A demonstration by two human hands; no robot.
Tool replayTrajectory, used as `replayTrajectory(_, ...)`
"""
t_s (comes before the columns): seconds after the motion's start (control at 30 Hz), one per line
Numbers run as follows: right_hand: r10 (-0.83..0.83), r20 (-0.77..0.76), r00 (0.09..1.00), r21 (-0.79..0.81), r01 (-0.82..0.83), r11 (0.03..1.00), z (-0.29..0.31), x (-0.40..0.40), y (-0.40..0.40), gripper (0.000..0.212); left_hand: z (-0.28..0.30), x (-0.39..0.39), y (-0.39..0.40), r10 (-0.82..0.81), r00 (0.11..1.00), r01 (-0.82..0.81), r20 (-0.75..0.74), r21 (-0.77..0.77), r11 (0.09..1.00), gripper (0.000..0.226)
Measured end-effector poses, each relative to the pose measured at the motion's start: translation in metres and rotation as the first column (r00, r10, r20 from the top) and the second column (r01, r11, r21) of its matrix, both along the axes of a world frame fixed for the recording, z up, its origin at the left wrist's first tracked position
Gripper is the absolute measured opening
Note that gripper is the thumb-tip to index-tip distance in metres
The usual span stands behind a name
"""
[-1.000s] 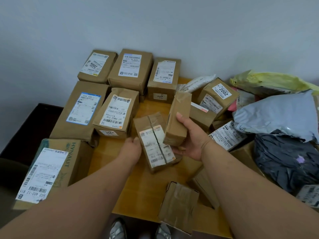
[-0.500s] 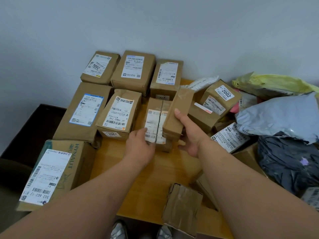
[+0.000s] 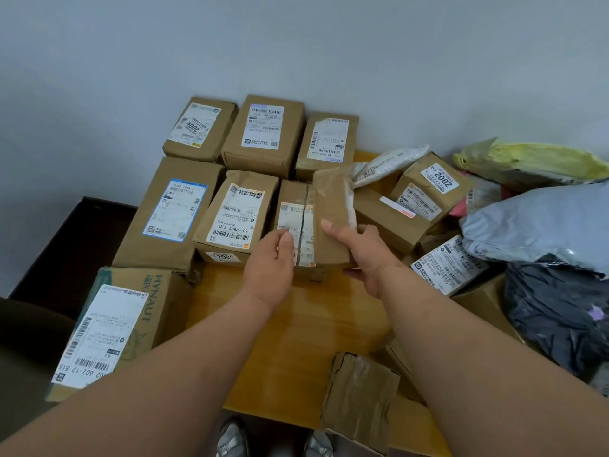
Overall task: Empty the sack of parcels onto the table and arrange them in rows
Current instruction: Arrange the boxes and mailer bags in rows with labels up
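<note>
Brown cardboard parcels lie in rows on the wooden table (image 3: 296, 341): three at the back, with the middle one (image 3: 263, 133), and a second row with a blue-labelled box (image 3: 171, 212) and a labelled box (image 3: 234, 219). My left hand (image 3: 270, 262) rests with straight fingers on the near end of a taped parcel (image 3: 293, 209) in that second row. My right hand (image 3: 362, 255) grips a narrow plain brown parcel (image 3: 333, 209), held right beside the taped one. A large HYNAUT box (image 3: 108, 328) lies at the front left.
An unsorted heap fills the right: a "2002" box (image 3: 431, 186), a grey bag (image 3: 540, 222), a black bag (image 3: 560, 311), a yellow bag (image 3: 530, 163), a white mailer (image 3: 389, 163). A crumpled brown parcel (image 3: 359, 397) lies at the front edge. A dark cabinet (image 3: 66, 245) stands left.
My left hand slid the taped parcel away from me into the second row, next to the labelled box. My right hand brought the narrow parcel down alongside it.
</note>
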State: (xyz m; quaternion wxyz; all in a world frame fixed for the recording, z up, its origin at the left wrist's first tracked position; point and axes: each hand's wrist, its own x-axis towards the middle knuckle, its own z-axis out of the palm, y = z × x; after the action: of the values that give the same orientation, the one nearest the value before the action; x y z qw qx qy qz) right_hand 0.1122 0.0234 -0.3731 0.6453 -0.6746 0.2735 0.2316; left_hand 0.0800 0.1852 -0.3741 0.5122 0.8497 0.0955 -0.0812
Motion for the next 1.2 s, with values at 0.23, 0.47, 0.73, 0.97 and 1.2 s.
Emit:
replayTrajectory(0.23,0.322,0.121,0.939,-0.219,-0.291,0.931,0.028,-0.009,0.016,0.123,0.030,0.006,0.003,0.060,0.990,-0.100,-0.126,-0.343,0.934,0.045)
replayTrajectory(0.47,0.378,-0.035,0.925,-0.015,-0.379,0.925,0.053,-0.026,0.038,0.028,0.045,-0.014,0.049,0.123,0.985,-0.135,-0.123,-0.091,0.987,0.044)
replayTrajectory(0.73,0.570,-0.284,0.771,-0.108,-0.616,0.780,0.037,-0.057,0.077,0.021,0.039,-0.044,0.088,-0.097,0.894,0.263,-0.437,0.339,0.903,0.042)
replayTrajectory(0.97,0.489,-0.259,0.833,0.009,-0.504,0.864,0.026,-0.067,0.112,0.027,0.026,-0.049,0.096,0.003,0.839,0.284,-0.544,0.442,0.851,0.078)
replayTrajectory(1.2,0.362,-0.244,0.900,-0.121,-0.399,0.909,0.030,-0.060,0.081,0.047,0.028,-0.049,0.080,-0.125,0.868,0.391,-0.481,0.507,0.768,0.065)
